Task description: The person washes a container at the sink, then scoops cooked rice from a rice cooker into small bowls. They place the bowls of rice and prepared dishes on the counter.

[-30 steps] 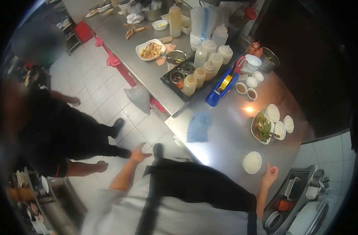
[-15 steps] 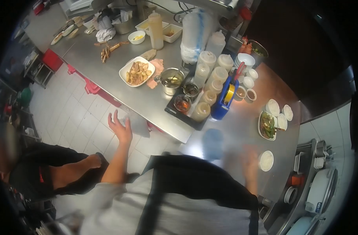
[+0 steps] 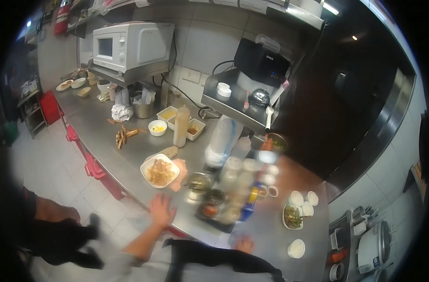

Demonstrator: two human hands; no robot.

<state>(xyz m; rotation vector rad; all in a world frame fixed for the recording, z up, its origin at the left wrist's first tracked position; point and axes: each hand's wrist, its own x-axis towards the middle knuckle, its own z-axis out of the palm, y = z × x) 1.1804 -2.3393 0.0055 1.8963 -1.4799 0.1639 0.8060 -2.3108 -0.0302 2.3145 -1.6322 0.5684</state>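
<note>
My left hand (image 3: pixel 163 210) lies over the counter's front edge, fingers spread and holding nothing. Just beyond it are a white square bowl (image 3: pixel 153 177) of pale brown food pieces and a small metal pot (image 3: pixel 199 192). On the right, my right hand (image 3: pixel 245 245) is low over the steel counter (image 3: pixel 266 239), slightly blurred, its fingers stretched out and nothing visible in them. Between the hands and farther back, a dark tray (image 3: pixel 214 223) holds squeeze bottles and sauce jars. A blue tape dispenser (image 3: pixel 246 212) stands at its right side.
Rice bowls and a dish of green vegetables (image 3: pixel 292 217) stand on the right; a single white bowl (image 3: pixel 296 249) is nearer. A microwave (image 3: pixel 130 47) and a printer (image 3: pixel 261 61) are above the back. Another person's arm (image 3: pixel 54 210) is at left.
The view has tilted up, bringing the microwave and printer in. My left hand has come from over the floor to the counter edge. My right hand has moved away from the single white bowl.
</note>
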